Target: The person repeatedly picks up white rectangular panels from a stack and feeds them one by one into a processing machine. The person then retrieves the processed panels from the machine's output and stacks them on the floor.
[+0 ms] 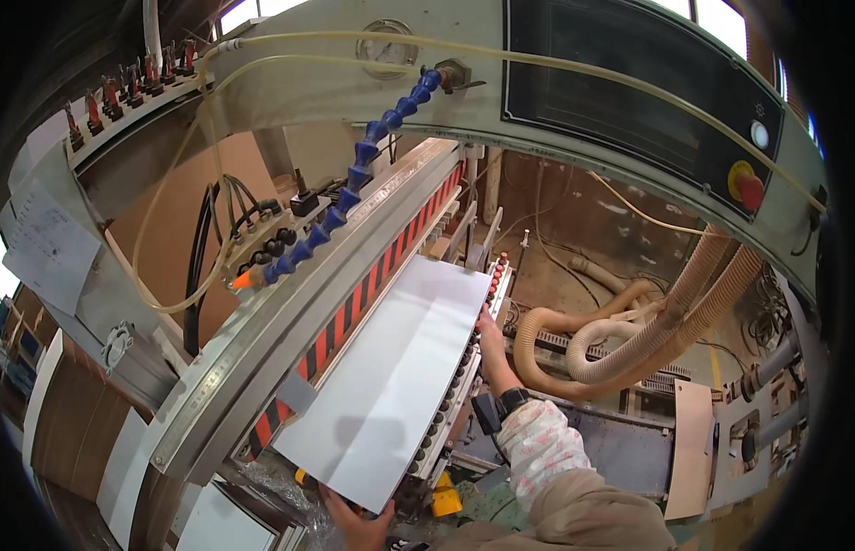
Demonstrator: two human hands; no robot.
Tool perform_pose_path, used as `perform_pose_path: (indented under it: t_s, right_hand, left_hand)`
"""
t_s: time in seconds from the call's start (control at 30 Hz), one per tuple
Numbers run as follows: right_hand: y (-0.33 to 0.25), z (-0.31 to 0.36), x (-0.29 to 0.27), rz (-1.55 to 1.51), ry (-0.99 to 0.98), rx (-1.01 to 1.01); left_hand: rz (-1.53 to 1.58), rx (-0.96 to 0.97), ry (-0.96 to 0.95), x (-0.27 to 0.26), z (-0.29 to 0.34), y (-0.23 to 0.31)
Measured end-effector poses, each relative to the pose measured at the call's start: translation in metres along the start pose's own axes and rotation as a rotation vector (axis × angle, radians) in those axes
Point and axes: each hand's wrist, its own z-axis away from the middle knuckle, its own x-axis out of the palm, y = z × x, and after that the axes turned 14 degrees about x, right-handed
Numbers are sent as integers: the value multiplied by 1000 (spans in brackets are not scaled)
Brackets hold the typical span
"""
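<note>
White panel (pixel 382 367): long, flat; lies lengthwise on the machine, well within view, near end at the lower edge and far end pointing away.
Left hand (pixel 357 527): at the panel's near end, touching it. Thumb and forefinger spread apart; other fingers hidden, so cannot tell whether they grip beneath.
Yellow part (pixel 446 497): low down, to the right of the left hand, apart from it.
Right forearm: pale patterned sleeve (pixel 542 443), dark wristband (pixel 513 399).
Right hand (pixel 493 344): at the panel's right long edge, towards the far end. Fingers mostly hidden by edge and hand; cannot tell if spread or pressed together.
Black rollers (pixel 438 418): row along the right edge of the panel.
Striped strip (pixel 359 308): red and black, along the panel's left side, on a grey metal beam (pixel 253 344).
Corrugated hoses (pixel 535 354): beige, looped, right of the right hand.
Blue segmented hose (pixel 365 156): orange tip, hanging above the beam.
Machine housing (pixel 299 87): pale green-grey, across the top; carries a round gauge (pixel 386 48) and a red knob (pixel 748 187).
</note>
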Motion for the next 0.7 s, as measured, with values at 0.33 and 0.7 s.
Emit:
perform_pose_path:
  t_s: [0.33,0.7]
  right_hand:
    - [-1,4,16,-181,-85,112]
    - [50,174,96,-209,-40,-72]
  left_hand:
    - [-120,107,-22,-15,0,-11]
    - [30,199,-102,-49,-5,-34]
